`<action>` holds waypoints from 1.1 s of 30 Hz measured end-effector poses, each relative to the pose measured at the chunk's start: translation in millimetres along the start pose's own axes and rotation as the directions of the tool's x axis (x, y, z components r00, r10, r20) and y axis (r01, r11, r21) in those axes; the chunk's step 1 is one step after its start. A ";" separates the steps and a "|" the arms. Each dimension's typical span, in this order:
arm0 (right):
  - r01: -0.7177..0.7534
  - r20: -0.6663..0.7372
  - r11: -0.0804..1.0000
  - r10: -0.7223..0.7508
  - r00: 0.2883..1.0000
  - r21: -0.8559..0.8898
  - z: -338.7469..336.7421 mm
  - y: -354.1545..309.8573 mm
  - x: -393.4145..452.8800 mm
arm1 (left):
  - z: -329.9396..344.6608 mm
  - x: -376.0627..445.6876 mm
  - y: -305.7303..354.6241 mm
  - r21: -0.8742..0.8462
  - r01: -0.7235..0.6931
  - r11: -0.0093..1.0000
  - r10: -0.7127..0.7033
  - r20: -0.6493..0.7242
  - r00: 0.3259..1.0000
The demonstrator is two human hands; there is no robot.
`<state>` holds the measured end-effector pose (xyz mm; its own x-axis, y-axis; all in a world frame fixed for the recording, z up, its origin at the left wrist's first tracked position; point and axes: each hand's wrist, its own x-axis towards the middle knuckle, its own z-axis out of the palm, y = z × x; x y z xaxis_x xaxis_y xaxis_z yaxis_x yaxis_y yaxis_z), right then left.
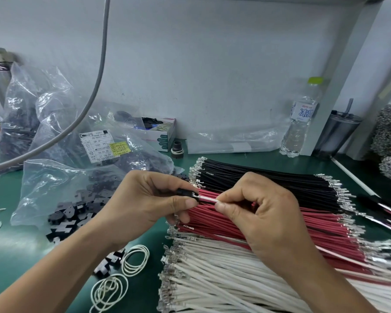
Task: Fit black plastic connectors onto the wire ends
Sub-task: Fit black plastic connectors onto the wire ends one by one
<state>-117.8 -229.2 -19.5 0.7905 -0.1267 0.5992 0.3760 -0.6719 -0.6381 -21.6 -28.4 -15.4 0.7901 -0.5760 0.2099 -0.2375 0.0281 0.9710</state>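
Mid-frame, our left hand pinches a black plastic connector between thumb and fingers, while our right hand grips a white wire near its end, its metal terminal right at the connector's mouth. We can't tell whether it has seated yet. The risk, as we judge it: if the terminal goes in tilted or rotated, it could bend or fail to lock, and pushing from too far back might buckle the wire. Below the hands lie the stacks of black wires, red wires and white wires. Left of centre, the parts bag label reads roughly "500 PC" and "26.06.25"; the water bottle at right carries blue Chinese characters.
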 end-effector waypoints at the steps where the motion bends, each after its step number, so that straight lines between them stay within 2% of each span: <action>1: 0.058 -0.002 0.996 -0.058 0.998 -0.064 1.3 -1.4 -0.6 | 0.1 -0.2 0.0 0.024 -0.006 1.000 0.006 0.003 1.000; 4: 0.176 0.011 0.964 -0.177 0.984 -0.197 5.5 -3.2 -2.6 | 1.6 -0.1 -1.6 0.104 -0.009 0.995 0.004 0.048 0.999; 7: 0.133 0.023 0.982 -0.131 0.991 -0.133 5.8 -0.8 -3.5 | 1.1 0.2 -2.5 0.120 -0.004 0.993 -0.004 0.063 0.998; 11: 0.093 0.037 0.985 -0.089 0.995 -0.142 2.6 2.9 -2.0 | 0.3 1.8 -2.2 0.117 -0.010 0.993 0.007 0.022 1.000; 15: 0.114 0.026 0.987 -0.112 0.993 -0.115 6.3 0.2 -2.8 | 0.3 0.6 -1.2 0.113 -0.024 0.993 0.023 0.016 1.000; 21: 0.127 0.005 0.988 -0.127 0.992 -0.087 13.3 0.5 -5.1 | -0.4 -0.7 1.2 0.122 -0.095 0.988 0.086 0.084 0.993; 26: 0.146 0.013 0.986 -0.145 0.989 -0.078 14.2 1.7 -6.1 | -0.1 0.1 0.0 0.114 -0.130 0.985 0.123 0.071 0.990; 30: 0.185 -0.003 0.963 -0.189 0.982 -0.196 4.8 2.0 2.7 | -3.3 2.4 -4.8 0.054 -0.129 0.990 0.128 0.025 0.991; 33: 0.190 0.028 0.901 -0.195 0.980 -0.389 0.1 1.4 3.0 | -5.7 5.9 -8.8 0.000 -0.151 0.988 0.151 -0.071 0.986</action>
<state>-114.9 -230.5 -18.6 0.7153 0.0267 0.6984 0.3010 -0.9136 -0.2734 -11.6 -27.4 -22.1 0.7831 -0.5060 0.3616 -0.3543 0.1149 0.9280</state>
